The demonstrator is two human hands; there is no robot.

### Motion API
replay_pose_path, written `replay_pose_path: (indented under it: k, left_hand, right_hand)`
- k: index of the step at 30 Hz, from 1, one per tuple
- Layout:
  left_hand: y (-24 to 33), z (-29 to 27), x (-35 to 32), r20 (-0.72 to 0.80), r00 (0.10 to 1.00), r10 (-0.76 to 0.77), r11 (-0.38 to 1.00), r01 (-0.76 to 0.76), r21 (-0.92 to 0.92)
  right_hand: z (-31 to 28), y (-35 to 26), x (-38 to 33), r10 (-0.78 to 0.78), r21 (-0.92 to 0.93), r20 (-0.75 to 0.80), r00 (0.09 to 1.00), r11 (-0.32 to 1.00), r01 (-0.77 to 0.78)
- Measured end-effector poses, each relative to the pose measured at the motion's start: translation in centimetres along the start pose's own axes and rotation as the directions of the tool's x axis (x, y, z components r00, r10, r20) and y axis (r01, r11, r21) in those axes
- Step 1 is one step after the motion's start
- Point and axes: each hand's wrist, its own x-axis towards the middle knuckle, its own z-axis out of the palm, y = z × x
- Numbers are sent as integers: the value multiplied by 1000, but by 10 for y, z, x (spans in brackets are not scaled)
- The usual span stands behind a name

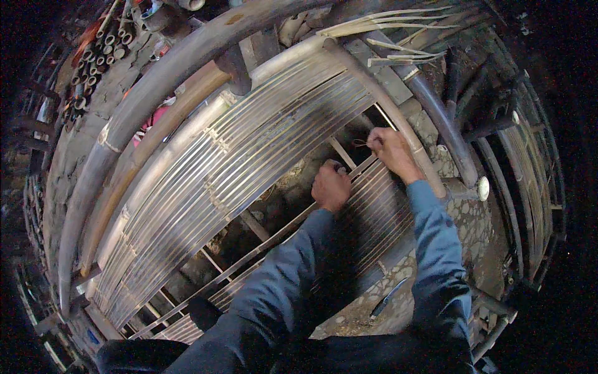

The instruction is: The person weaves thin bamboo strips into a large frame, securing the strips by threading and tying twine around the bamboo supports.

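Note:
My right hand (393,149) pinches a thin reddish-brown cord (359,143), which loops out to the left of its fingertips. Just left of and below it, my left hand (331,186) is closed like a fist at the edge of the nearer bamboo slats (374,212); whatever its fingers hold is hidden. A larger set of pale bamboo slats (205,187) lies beyond the hands to the left. Between the two slatted parts runs a dark gap, crossed by narrow bars (342,153). A round bamboo pole (380,87) borders the slats on the right, beside my right hand.
Thick bamboo poles (124,118) curve along the far left side. Cut bamboo tubes (93,68) are piled at the far left. Split bamboo strips (386,22) stick out at the far right. A slim dark tool (385,300) lies on the stony ground (349,318).

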Motion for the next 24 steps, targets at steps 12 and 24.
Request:
replay_pose_path:
  k: [12, 24]
  left_hand:
    - [-10, 8, 35, 30, 994, -106, 993, 104, 52]
    - [-41, -50, 7, -9, 935, 355, 728, -282, -625]
  right_hand:
    - [54, -8, 8, -139, -231, 224, 965, 954, 191]
    - [-29, 0, -38, 193, 667, 695, 692, 185, -721]
